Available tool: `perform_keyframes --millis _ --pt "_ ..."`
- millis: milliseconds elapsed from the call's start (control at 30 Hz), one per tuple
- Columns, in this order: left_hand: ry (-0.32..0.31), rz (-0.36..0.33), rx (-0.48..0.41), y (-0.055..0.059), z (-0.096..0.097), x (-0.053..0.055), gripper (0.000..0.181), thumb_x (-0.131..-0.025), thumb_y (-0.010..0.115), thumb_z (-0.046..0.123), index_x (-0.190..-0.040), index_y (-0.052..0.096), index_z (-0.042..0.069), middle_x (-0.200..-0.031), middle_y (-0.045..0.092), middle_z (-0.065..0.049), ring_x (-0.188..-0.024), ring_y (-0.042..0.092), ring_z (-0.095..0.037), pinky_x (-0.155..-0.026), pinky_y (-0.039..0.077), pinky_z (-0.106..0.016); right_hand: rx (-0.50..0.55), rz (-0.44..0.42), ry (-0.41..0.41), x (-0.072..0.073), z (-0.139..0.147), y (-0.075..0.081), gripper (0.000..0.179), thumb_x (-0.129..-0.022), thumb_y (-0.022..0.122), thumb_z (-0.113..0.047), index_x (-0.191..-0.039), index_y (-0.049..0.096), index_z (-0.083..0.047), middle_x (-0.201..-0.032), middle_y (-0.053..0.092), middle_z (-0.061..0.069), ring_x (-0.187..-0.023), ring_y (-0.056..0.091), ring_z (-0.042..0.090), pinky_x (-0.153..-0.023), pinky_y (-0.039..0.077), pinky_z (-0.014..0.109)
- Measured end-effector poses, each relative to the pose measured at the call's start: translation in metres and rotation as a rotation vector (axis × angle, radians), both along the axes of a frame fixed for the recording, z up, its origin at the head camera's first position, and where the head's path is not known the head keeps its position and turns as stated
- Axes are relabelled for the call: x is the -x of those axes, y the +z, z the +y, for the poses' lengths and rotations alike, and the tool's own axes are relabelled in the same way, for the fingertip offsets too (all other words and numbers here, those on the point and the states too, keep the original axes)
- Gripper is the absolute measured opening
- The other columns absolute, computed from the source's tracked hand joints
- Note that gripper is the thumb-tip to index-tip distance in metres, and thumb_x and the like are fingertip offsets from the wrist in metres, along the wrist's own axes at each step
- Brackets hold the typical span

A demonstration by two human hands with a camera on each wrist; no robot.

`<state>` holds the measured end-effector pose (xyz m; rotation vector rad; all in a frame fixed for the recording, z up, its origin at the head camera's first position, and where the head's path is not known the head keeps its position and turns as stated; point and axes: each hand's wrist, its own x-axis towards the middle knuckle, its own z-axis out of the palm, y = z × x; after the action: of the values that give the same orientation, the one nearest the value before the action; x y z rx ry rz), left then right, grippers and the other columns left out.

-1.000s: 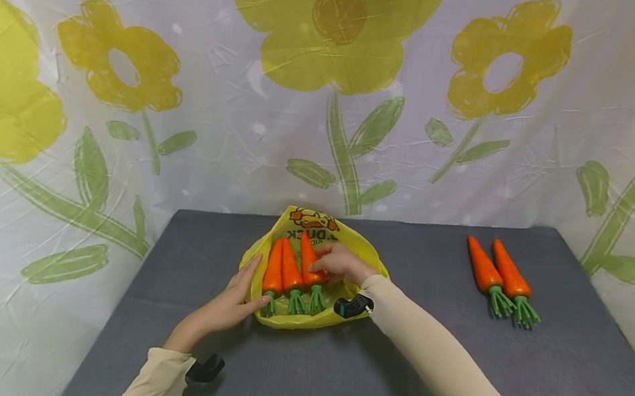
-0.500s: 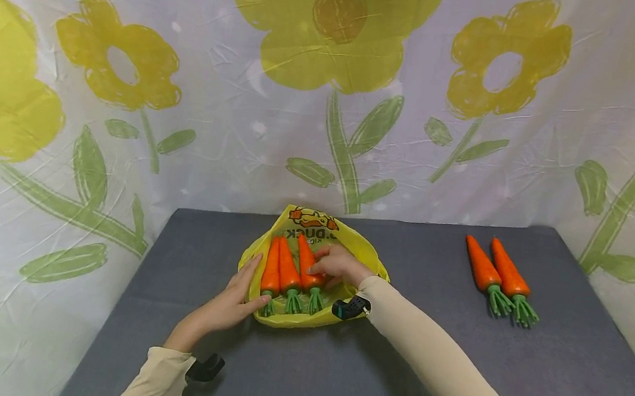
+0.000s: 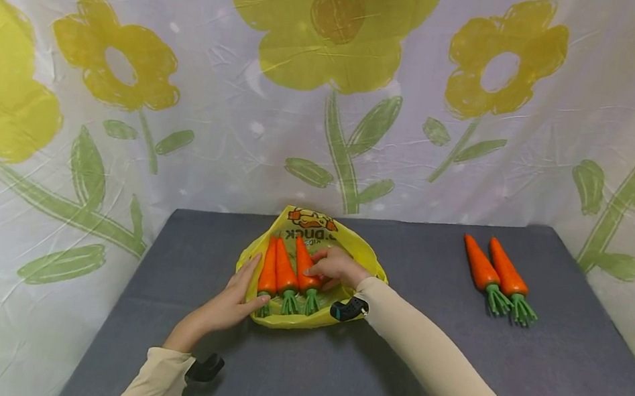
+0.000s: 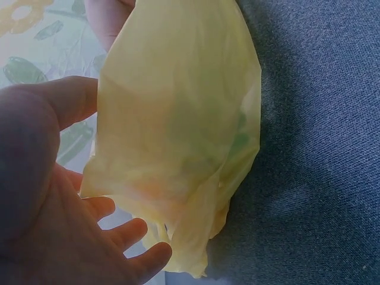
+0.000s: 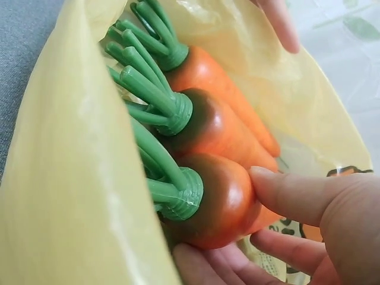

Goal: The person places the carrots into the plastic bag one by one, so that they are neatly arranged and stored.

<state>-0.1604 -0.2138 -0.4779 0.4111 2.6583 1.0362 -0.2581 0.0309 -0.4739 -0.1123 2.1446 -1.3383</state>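
Observation:
A yellow plastic bag (image 3: pixel 368 249) with a printed duck lies with its mouth wide, and three orange toy carrots with green tops sit inside it. My right hand (image 3: pixel 338 267) reaches into the bag and grips the rightmost carrot (image 3: pixel 306 265); in the right wrist view the thumb (image 5: pixel 297 193) presses its side and fingers curl underneath. Next to it lie the middle carrot (image 5: pixel 217 127) and the left carrot (image 5: pixel 222 83). My left hand (image 3: pixel 228 300) holds the bag's left edge, thumb inside the rim and fingers (image 4: pixel 127 234) along the outside.
Two more toy carrots (image 3: pixel 481 265) lie side by side at the back right of the grey-covered table (image 3: pixel 315 387). A white curtain (image 3: pixel 227 145) printed with yellow flowers hangs behind the table and at both sides.
The carrots in the bag have shifted slightly left, the middle one leaning more, with my right hand on the rightmost one. My left hand stays at the bag's edge.

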Motion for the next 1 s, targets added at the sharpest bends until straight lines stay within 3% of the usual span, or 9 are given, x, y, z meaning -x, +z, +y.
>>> perform_keyframes --millis 600,1000 --pt "0.002 0.002 0.0 0.0007 -0.0001 -0.001 0.091 -0.101 0.055 0.04 -0.16 -0.009 0.017 -0.168 -0.005 -0.016 -0.154 0.0 -0.043 -0.118 0.009 -0.069 -0.005 0.002 0.006 -0.0007 0.0024 0.0022 0.053 -0.088 0.072 -0.017 -0.136 0.056 -0.001 -0.121 0.065 0.018 -0.094 0.068 0.026 -0.083 0.06 0.042" --pt "0.003 0.008 0.006 -0.0006 -0.0006 -0.0016 0.089 -0.101 0.054 0.04 -0.16 -0.009 0.018 -0.168 -0.007 -0.017 -0.153 -0.001 -0.045 -0.118 0.009 -0.07 0.016 0.031 -0.006 0.0028 0.0003 -0.0004 0.046 -0.088 0.073 -0.014 -0.131 0.063 -0.005 -0.114 0.066 0.014 -0.08 0.061 0.016 -0.082 0.06 0.039"
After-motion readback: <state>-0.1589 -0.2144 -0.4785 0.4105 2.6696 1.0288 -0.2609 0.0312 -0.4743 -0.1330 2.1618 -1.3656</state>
